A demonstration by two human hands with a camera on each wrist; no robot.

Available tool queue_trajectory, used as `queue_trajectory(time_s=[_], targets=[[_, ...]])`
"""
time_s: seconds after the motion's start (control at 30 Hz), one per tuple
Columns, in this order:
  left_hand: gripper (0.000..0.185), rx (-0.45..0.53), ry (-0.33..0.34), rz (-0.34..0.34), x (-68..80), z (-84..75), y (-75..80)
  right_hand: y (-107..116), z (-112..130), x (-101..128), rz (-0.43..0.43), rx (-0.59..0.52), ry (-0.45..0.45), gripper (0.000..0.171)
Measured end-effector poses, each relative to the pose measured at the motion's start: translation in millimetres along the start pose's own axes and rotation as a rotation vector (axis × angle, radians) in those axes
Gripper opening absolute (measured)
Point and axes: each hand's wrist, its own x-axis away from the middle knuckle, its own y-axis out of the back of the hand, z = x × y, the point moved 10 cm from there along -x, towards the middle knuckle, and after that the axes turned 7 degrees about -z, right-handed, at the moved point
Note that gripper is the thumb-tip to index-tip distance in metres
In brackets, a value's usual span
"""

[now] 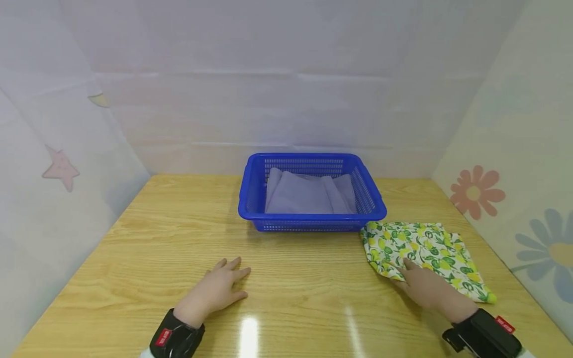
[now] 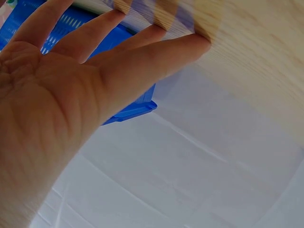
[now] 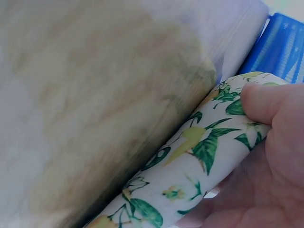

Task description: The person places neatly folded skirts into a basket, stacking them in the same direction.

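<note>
- The lemon-print cloth [image 1: 421,251] (white, with yellow fruit and green leaves) lies folded on the counter [image 1: 291,288], just right of the blue basket [image 1: 311,221].
- The right hand [image 1: 423,286] pinches its near edge with curled fingers [image 3: 259,102].
- The left hand [image 1: 217,291] rests flat, fingers spread.

head cam looks down over the light wooden table [image 1: 286,293], wrist cams super close, all catching the blue plastic mesh basket [image 1: 312,191]

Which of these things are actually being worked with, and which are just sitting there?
In use:
- lemon-print cloth, touched by the right hand

Just lying about:
- blue basket
- grey cloth inside it
- table, with the left hand flat on it
</note>
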Motion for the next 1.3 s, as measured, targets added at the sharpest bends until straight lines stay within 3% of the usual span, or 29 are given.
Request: queue_trajectory(time_s=[0.2,0.5,0.67,0.93,1.3], targets=[[0.054,0.016,0.012,0.01,1.4,3.7,-2.3,5.7,11.3,3.5,-0.063,0.041,0.032,0.054],[0.053,0.016,0.015,-0.003,1.9,5.2,-4.7,17.5,15.2,-3.8,-0.155,-0.098,0.105,0.069],[0.053,0.011,0.012,-0.006,0.9,5.6,-5.2,9.9,16.4,-6.1,-0.1,-0.081,0.116,0.082],[0.053,0.002,0.009,-0.008,0.3,4.5,-3.5,5.1,16.5,-0.6,-0.049,-0.061,0.112,0.062],[0.052,0.0,0.005,-0.015,0.7,2.8,-1.4,-4.8,26.9,15.0,0.026,-0.157,0.102,0.06]])
